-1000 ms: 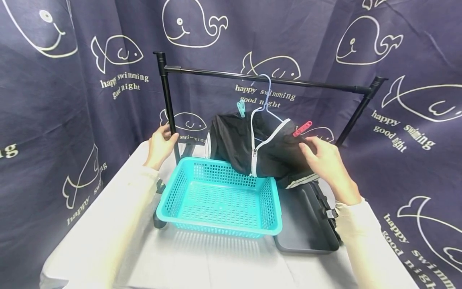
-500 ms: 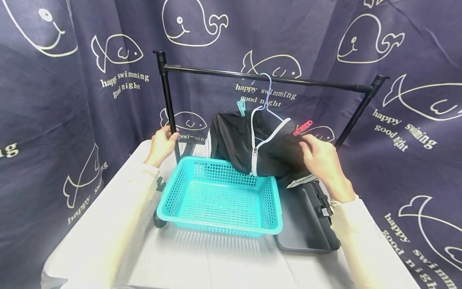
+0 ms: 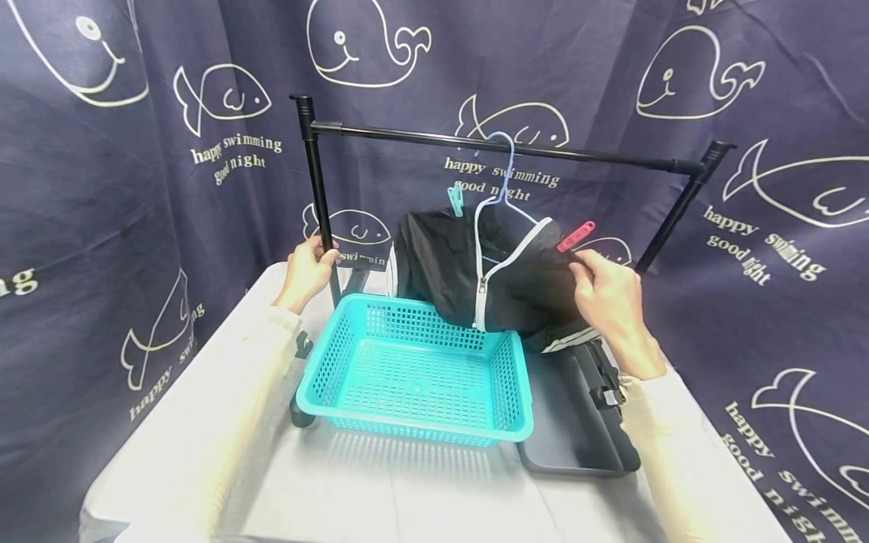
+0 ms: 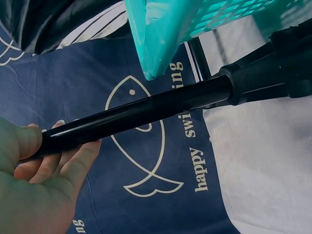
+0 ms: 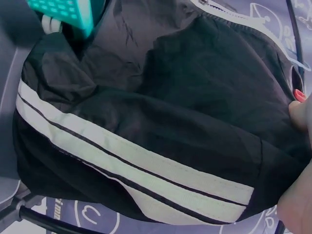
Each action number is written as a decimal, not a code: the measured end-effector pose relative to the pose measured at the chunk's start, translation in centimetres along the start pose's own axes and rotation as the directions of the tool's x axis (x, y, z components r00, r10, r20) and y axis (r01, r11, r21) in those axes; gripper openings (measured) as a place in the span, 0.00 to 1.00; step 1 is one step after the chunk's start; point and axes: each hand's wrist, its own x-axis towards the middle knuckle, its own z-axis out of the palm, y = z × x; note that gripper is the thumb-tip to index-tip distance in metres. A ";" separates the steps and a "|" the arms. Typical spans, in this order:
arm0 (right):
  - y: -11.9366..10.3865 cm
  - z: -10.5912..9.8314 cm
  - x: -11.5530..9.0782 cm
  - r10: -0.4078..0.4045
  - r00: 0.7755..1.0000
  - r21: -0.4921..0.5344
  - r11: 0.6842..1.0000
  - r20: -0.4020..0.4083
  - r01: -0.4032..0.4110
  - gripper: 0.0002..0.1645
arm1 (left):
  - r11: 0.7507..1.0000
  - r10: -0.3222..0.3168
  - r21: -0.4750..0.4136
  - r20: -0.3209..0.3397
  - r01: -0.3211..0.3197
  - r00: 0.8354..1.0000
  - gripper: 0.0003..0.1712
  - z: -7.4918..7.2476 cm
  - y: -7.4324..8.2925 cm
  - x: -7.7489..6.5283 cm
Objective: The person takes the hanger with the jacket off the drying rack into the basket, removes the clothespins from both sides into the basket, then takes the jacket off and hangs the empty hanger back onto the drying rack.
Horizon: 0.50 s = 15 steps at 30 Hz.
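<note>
Head view: the jacket (image 3: pixel 434 253) hangs from a hanger (image 3: pixel 507 178) hooked on the rack's bar (image 3: pixel 421 139), blue clip (image 3: pixel 455 201) and red clip (image 3: pixel 575 237) at its shoulders, under the bar. I judge hanging and clipping done, with perhaps only straightening left.

Left wrist view: my left hand (image 4: pixel 46 183) curls round the rack's post (image 4: pixel 136 115).

Right wrist view: my right hand (image 5: pixel 297 205) pinches the jacket's edge, below the rack's bar, near the red clip.

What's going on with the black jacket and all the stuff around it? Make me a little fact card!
Left grip: holds the left post of the black rack
Right grip: pinches the jacket's shoulder
Jacket: black, white zip, on a blue hanger
Clips: light blue clip, red clip
Basket: turquoise, in front of the jacket
Tray: dark grey, right of the basket
</note>
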 end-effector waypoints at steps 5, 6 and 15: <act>-0.6 -0.8 0.5 0.006 0.999 0.033 0.999 -0.045 -0.004 0.10 | 1.000 0.003 0.002 -0.004 -0.003 1.000 0.14 0.0 0.0 0.0; -0.7 -1.0 0.6 0.010 0.999 0.039 0.999 -0.050 -0.008 0.10 | 1.000 0.007 0.004 -0.004 -0.007 1.000 0.15 -0.1 0.1 0.0; -1.3 -2.2 1.1 0.008 0.998 0.053 0.999 -0.069 -0.005 0.10 | 1.000 -0.005 0.005 0.004 0.005 1.000 0.13 -0.2 0.0 0.1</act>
